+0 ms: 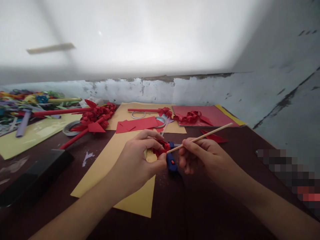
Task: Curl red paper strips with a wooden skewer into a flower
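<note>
There are two hands, one wooden stick, one blue tool.

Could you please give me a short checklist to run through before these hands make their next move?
1. Wooden stick gripped in the right hand: ok, pinched between thumb and fingers.
2. Red paper piece held by the left hand: ok, at the fingertips.
3. Stick's lower tip touching the red paper: cannot tell, the left thumb is too close to it.
4. Blue tool well clear of the fingers: not ok, it sits right between the hands.
5. Tool's switch on or off: cannot tell, too small to read.
6. Black object out of the hands' way: ok, off to the left.
</note>
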The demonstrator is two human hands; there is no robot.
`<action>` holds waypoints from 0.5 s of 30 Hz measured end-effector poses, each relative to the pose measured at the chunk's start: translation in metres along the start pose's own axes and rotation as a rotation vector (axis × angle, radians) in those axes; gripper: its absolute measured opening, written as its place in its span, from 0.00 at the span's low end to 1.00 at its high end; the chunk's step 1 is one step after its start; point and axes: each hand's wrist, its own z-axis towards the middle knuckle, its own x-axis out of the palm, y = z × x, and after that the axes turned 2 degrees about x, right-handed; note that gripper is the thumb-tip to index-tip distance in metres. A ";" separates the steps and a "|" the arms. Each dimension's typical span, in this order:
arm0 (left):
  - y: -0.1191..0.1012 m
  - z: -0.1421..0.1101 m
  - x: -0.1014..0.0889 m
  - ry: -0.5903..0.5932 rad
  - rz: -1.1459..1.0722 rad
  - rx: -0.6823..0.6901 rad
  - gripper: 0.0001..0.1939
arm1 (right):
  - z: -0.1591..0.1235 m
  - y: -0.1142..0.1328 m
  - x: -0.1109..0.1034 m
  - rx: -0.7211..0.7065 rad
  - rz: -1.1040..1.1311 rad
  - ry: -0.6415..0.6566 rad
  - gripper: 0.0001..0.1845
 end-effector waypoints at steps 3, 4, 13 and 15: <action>0.001 0.000 0.001 -0.019 -0.002 0.014 0.05 | 0.000 -0.001 -0.001 0.012 0.013 0.001 0.20; 0.001 0.000 0.001 -0.022 -0.002 0.016 0.05 | 0.000 -0.001 -0.001 0.016 0.018 0.002 0.20; 0.000 -0.003 0.001 -0.053 -0.064 0.023 0.05 | 0.000 -0.001 -0.001 0.055 0.088 0.024 0.19; 0.000 -0.004 0.002 -0.060 -0.095 0.021 0.05 | -0.001 0.000 0.000 0.064 0.104 0.021 0.19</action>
